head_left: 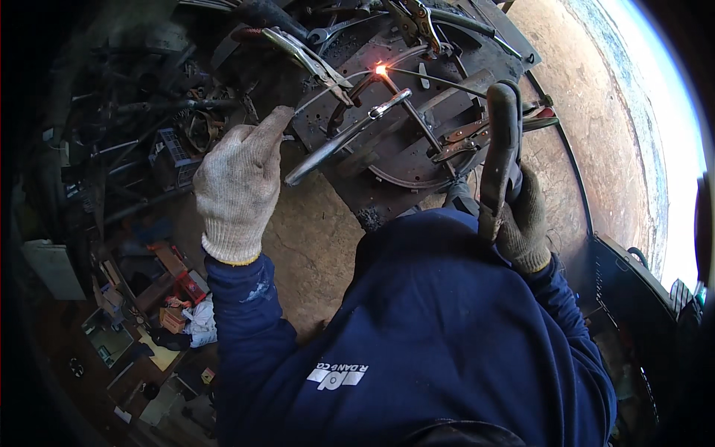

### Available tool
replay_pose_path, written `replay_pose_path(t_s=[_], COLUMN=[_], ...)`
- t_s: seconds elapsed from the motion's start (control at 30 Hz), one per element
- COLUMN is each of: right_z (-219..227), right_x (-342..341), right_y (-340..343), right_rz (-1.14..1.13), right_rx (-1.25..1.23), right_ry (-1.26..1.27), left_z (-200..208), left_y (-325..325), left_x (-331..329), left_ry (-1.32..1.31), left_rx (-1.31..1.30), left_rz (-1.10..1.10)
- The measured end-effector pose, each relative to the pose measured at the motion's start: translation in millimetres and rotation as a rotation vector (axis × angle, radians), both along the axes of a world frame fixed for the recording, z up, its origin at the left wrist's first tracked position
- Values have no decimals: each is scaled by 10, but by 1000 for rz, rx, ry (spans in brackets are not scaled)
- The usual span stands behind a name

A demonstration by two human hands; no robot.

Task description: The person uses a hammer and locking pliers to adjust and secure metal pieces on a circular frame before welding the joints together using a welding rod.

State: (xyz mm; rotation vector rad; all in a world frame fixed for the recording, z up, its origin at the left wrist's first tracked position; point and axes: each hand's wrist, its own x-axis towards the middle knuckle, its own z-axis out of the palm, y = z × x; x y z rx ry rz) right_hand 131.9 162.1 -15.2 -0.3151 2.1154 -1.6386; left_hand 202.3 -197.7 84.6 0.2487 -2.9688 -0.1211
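Note:
My left hand [242, 179], in a pale knit glove, is closed with its fingertips at the end of a thin metal rod [320, 97]. That rod runs toward a glowing orange spot [381, 69] on the dark metal bench. My right hand [527, 223], also gloved, grips a worn welding electrode holder [500, 149] standing nearly upright in view. From its tip a thin electrode [439, 80] reaches left to the glow. Locking pliers [309, 63] clamp near the left rod. A bright steel bar with a ring end [346, 138] lies closer to me.
More locking pliers [417, 26] sit at the back, and another pair [465, 138] at the bench's right. A wrench [331, 31] lies at the far left of the metal bench [357, 179]. Scrap metal and a crate [175, 156] crowd the left. A cable [570, 156] runs along the right.

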Motion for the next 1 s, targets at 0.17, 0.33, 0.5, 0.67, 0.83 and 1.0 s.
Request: replay_pose_path(t_s=[0.17,0.33,0.5,0.67,0.83,1.0], right_z=[11,-41,1,-9,21,2], right_x=[31,31,-8,-7,-31,-15], right_y=[25,10,-25,-23,-32,-43], right_rz=[-2,-9,31,30,47,39], right_rx=[-80,-105,-75,-53,-16,-34], right_ry=[-38,-25,-9,16,44,73], left_z=[-54,-23,-22,-35,-17,-29], left_y=[-28,-12,-19,-39,-38,-34], left_x=[13,29,29,33,43,29], left_ry=[40,-4,25,45,25,25], left_rx=[-23,-51,-45,-87,-100,-97], left_rz=[-21,-7,-21,-47,-28,-25])
